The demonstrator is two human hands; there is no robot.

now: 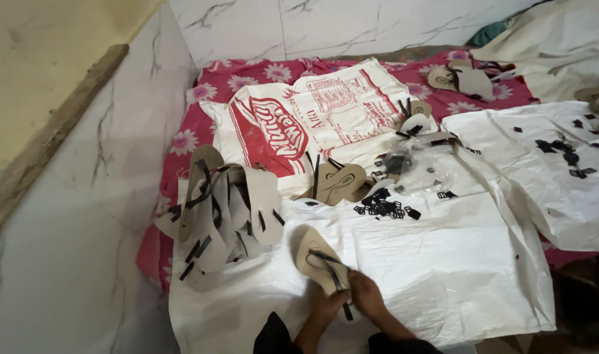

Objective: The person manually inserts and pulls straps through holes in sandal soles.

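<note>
Low on the white sheet (444, 262), left hand (327, 308) and right hand (367, 296) both pinch the black strap (332, 272) of a beige sandal sole (316, 259) lying flat for support, finished pile (224, 210) just beside

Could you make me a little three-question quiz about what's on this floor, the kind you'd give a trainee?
1. True or false: both hands, the left hand and the right hand, are on the beige sandal sole.
2. Where does the pile of finished soles lie from that sole? A) left of it B) right of it C) on the red floral cloth alone
3. Fill in: the heap of small buckles on the white sack sheet is ____ in colour.

Key: 1 true; 2 A; 3 black.
</note>
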